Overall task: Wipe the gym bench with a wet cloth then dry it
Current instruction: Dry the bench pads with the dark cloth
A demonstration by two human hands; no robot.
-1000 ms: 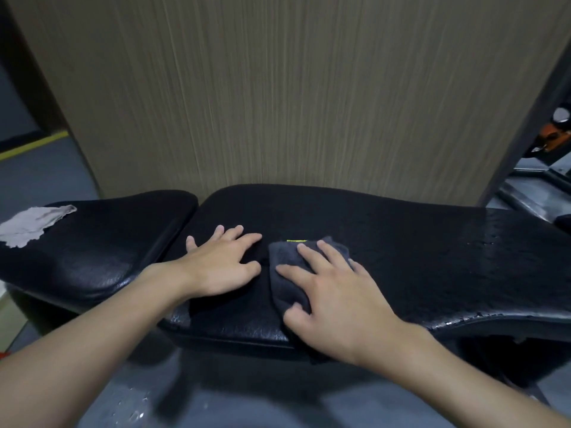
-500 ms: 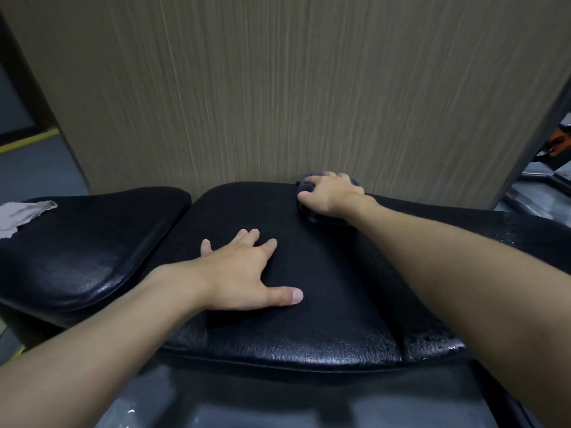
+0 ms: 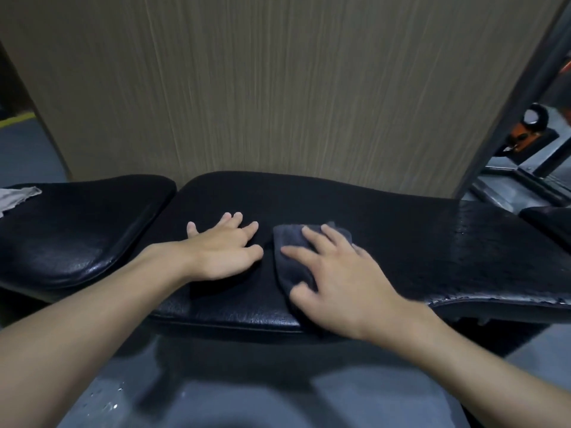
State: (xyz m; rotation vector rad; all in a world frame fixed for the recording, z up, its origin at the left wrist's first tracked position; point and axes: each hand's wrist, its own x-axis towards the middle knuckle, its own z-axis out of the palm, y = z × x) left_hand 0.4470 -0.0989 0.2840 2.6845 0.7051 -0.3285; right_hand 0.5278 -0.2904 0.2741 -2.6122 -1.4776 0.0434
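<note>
the dark grey cloth point(image 3: 293, 251) is laid flat mid gym bench point(image 3: 401, 242), at 3 o'clock of the left hand point(image 3: 225, 251). soft, limp, likely damp: best pinned under a flat palm. it is pressed by the right hand point(image 3: 340, 279), grip splayed apart, nothing clamped; the left is spread flat on the pad.

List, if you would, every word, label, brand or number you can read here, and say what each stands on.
None can be read.
The dark cloth under the right hand shows no tag; the bench, the pale cloth and the wood-grain panel bear no print.
The orange equipment at far right is too small and blurred to show any lettering.
</note>
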